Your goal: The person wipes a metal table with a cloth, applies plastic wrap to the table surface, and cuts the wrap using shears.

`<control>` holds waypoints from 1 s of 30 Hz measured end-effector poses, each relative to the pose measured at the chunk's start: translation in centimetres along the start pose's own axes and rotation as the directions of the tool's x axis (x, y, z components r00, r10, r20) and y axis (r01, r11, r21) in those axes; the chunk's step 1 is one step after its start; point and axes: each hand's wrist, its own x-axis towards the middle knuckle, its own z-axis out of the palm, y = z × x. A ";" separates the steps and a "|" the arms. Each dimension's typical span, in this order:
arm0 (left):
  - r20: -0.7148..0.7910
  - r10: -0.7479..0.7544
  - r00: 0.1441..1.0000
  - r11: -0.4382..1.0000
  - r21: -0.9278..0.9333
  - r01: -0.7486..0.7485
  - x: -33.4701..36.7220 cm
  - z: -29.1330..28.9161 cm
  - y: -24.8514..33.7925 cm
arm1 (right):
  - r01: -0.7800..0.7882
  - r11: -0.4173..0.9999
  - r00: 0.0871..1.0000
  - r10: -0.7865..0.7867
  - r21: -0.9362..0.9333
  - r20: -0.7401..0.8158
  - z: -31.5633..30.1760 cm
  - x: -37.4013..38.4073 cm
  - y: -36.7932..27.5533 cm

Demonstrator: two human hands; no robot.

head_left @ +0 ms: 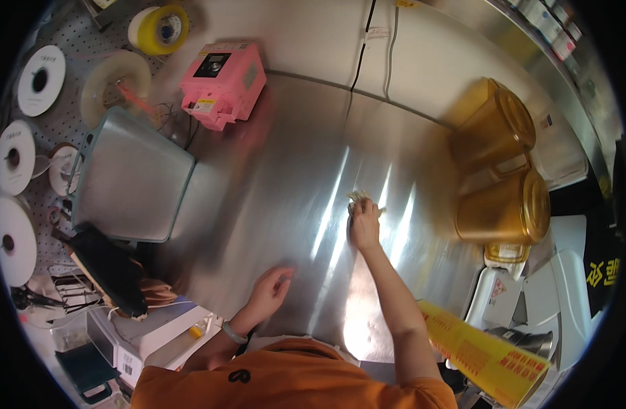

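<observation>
Right fingers (366, 207) around a crumpled cloth (358, 196); left fingers (280, 276) loosely part-open; red-lettered yellow box (483, 351) at lower right

Worktop (279, 157) smooth, glossy metal; rag (358, 195) crumpled cloth; canisters (493, 210) glossy plastic

An orange, heart-marked shirt (299, 382) is worn with a pale bangle (233, 333).

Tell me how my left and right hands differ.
Your right hand holds a crumpled pale cloth; your left hand holds nothing visible. The right reaches farther forward; the left is nearer your body. The left wrist wears a grey band; the right wrist none. Both are over the steel tabletop.
</observation>
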 end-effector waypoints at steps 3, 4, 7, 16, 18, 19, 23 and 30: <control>0.006 0.053 0.999 0.999 0.005 -0.053 2.0 0.4 0.3 | -0.015 0.998 0.997 0.019 0.062 -0.071 0.2 7.7 7.4; -0.007 0.067 0.998 0.998 0.006 -0.067 2.7 0.5 0.4 | -0.052 0.997 0.993 0.045 -0.055 -0.111 -0.5 9.9 11.1; -0.058 0.075 0.995 0.997 -0.022 -0.077 4.0 0.6 0.4 | -0.382 0.916 0.894 0.333 -0.124 -0.299 -2.1 14.5 20.0; -0.036 -0.023 0.999 0.999 -0.030 0.022 5.0 1.6 0.8 | 0.035 0.926 0.927 0.111 0.377 -0.359 7.5 28.2 4.0; -0.033 -0.017 0.999 1.000 -0.007 0.017 5.4 2.0 1.4 | 0.233 0.917 0.795 -0.371 -0.322 -0.480 9.2 25.1 -6.0; -0.028 -0.016 0.999 1.000 -0.002 0.016 5.5 2.1 1.7 | 0.391 0.784 0.729 -0.583 -0.482 -0.357 9.1 22.6 -8.6; -0.011 -0.025 1.000 0.999 -0.043 0.025 5.2 2.1 1.8 | 0.781 0.621 0.623 -0.782 0.070 -0.011 8.1 12.9 -12.2; 0.033 -0.029 0.999 0.995 -0.091 0.032 4.5 1.3 -0.4 | -0.288 0.957 0.953 0.284 -0.031 -0.102 -1.0 14.0 17.7</control>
